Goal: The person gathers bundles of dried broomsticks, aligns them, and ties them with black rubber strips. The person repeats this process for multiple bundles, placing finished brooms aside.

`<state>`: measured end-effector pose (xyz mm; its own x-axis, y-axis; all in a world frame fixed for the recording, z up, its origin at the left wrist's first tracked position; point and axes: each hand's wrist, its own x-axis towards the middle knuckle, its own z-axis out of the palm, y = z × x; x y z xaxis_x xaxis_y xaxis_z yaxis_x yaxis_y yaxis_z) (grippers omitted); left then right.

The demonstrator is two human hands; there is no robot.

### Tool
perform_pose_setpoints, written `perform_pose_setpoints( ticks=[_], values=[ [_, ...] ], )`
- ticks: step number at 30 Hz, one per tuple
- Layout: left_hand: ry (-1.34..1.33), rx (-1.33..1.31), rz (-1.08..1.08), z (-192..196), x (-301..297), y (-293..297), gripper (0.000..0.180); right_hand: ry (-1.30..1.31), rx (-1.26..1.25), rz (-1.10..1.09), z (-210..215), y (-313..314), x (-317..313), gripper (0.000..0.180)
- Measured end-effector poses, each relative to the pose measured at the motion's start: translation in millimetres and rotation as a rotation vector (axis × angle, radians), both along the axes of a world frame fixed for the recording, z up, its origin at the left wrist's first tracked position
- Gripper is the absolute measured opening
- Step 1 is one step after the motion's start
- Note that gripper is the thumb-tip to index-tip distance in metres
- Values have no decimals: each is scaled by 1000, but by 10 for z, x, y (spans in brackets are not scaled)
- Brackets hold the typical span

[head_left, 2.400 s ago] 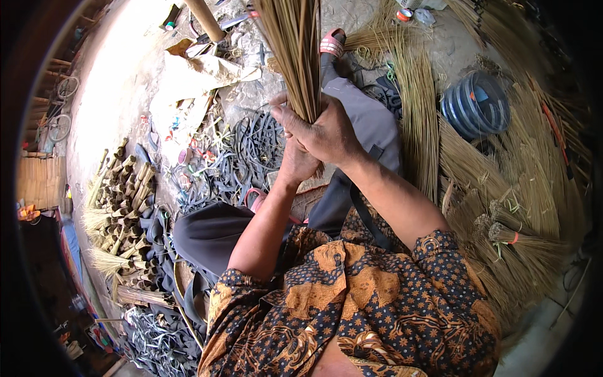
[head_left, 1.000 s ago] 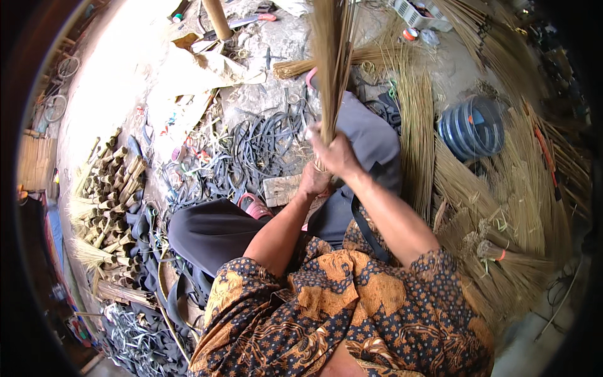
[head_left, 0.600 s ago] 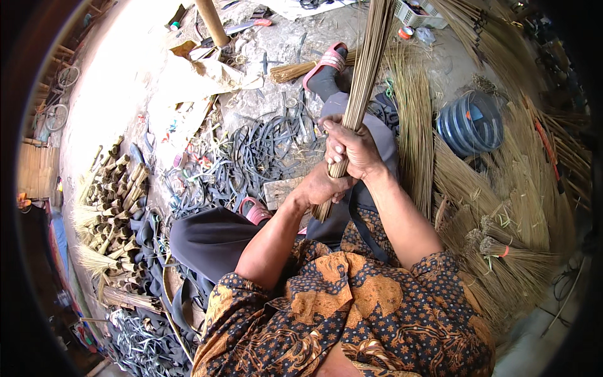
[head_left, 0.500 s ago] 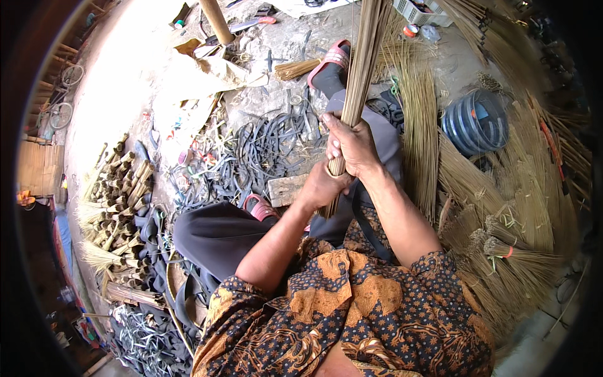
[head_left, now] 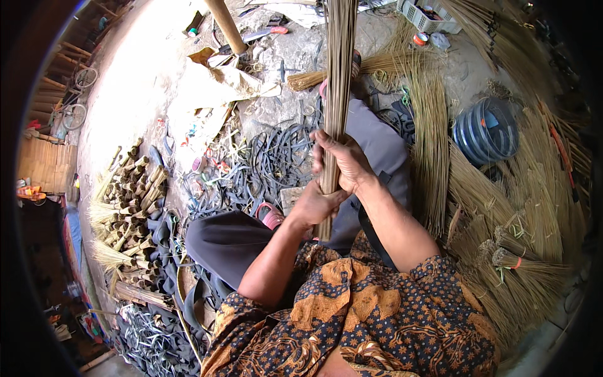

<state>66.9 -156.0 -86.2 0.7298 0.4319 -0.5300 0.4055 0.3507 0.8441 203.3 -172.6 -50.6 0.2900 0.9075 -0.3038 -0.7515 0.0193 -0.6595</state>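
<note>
A long bundle of thin brown palm-rib sticks [head_left: 340, 69] stands nearly upright between my hands, its upper end running out of the top of the picture. Around its lower part my left hand [head_left: 316, 202] is closed, with the butt ends sticking out below. Just above it, my right hand [head_left: 349, 162] wraps the bundle from the right side; its fingertips show at the left edge, slightly blurred. Under the bundle are my grey-trousered legs [head_left: 380, 135], and a pink sandal [head_left: 272, 215] shows beside my left hand.
Small bound brush bundles [head_left: 129, 210] are stacked at left. Dark rubber strips [head_left: 276, 157] litter the ground ahead. Long loose sticks [head_left: 429, 138], a blue ribbed plastic container [head_left: 483, 132] and tied bundles [head_left: 527, 267] lie at right. A wooden post [head_left: 226, 25] and knife [head_left: 256, 34] are farther off.
The bundle has come more upright, its top swinging left, and both hands have shifted slightly lower in the picture with it. The right fingers have loosened a little. The whole view has shifted slightly.
</note>
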Motion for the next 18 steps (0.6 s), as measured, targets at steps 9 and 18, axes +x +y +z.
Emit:
perform_pose_setpoints(
  ticks=[9, 18],
  values=[
    [93, 300, 20, 82, 21, 14, 23, -123, -91, -93, -137, 101, -46, 24],
    [287, 674, -18, 362, -24, 342, 42, 49, -19, -141, -104, 311, -55, 36]
  ],
)
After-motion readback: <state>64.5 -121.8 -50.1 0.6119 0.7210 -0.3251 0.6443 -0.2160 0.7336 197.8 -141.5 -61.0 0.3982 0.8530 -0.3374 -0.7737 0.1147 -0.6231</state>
